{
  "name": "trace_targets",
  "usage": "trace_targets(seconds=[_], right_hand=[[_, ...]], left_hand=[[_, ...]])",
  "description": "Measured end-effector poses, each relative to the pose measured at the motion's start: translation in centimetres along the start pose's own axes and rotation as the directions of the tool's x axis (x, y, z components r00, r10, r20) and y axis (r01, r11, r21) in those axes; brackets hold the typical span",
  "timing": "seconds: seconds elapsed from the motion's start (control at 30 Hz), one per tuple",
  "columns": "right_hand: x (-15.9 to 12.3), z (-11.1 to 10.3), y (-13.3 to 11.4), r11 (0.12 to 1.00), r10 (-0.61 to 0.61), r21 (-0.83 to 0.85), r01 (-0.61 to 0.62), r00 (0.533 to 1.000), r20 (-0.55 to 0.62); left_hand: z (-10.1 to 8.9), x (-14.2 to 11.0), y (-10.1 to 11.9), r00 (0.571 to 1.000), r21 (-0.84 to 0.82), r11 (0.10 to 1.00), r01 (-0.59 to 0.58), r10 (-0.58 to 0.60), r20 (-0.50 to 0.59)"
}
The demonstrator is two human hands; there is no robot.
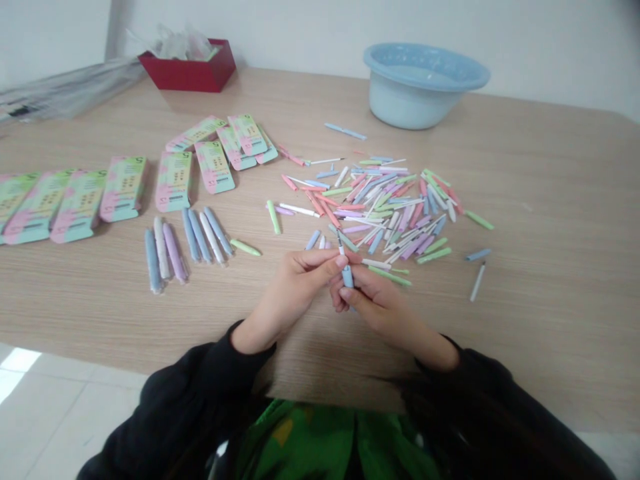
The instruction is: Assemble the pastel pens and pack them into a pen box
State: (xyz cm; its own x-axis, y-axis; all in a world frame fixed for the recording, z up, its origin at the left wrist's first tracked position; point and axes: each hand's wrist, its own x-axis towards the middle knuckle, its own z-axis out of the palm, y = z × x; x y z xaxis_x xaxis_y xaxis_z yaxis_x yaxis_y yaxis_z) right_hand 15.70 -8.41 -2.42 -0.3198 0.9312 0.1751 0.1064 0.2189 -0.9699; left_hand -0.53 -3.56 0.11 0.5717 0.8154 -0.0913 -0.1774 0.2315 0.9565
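In front of my body, both hands meet at the near edge of a pile of pen parts (385,207). My left hand (305,280) pinches a white pen refill (341,249) whose dark, thin tip points away from me. The refill stands in line with a light blue pen barrel (347,276), its lower end at the barrel's top. Around that barrel the fingers of my right hand (375,300) are closed. The barrel's lower end is partly hidden by my fingers. Loose green, white, blue, pink and purple parts lie just beyond my hands.
Several wrapped pens (200,235) lie to the left, with printed cardboard packs (123,188) behind them. At the back stand a red box (193,73) holding clear plastic and a blue basin (407,100). A blue cap (478,255) and a white piece (478,281) lie right.
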Motion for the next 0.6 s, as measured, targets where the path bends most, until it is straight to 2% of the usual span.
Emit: trace_targets(seconds=[0.2, 0.33, 0.43, 0.5, 0.6], right_hand=[[0.1, 0.1, -0.2, 0.998, 0.048, 0.041, -0.046, 0.998, -0.036], [0.1, 0.4, 0.1, 0.990, 0.123, 0.081, -0.115, 0.987, -0.102], [0.3, 0.6, 0.4, 0.988, 0.137, 0.095, -0.122, 0.977, -0.165], [0.5, 0.7, 0.5, 0.988, 0.137, 0.093, -0.121, 0.972, -0.191], [0.7, 1.3, 0.5, 0.990, 0.137, 0.052, -0.129, 0.973, -0.184]], left_hand=[[0.1, -0.1, 0.4, 1.000, 0.097, 0.995, 0.001, -0.001, -0.006], [-0.2, 0.0, 0.7, 0.998, 0.162, 0.985, -0.050, 0.044, 0.041], [-0.4, 0.0, 0.6, 0.991, 0.205, 0.971, -0.122, 0.107, 0.082], [-0.5, 0.0, 0.4, 0.990, 0.202, 0.970, -0.136, 0.124, 0.072], [-0.6, 0.0, -0.3, 0.995, 0.173, 0.980, -0.101, 0.103, -0.001]])
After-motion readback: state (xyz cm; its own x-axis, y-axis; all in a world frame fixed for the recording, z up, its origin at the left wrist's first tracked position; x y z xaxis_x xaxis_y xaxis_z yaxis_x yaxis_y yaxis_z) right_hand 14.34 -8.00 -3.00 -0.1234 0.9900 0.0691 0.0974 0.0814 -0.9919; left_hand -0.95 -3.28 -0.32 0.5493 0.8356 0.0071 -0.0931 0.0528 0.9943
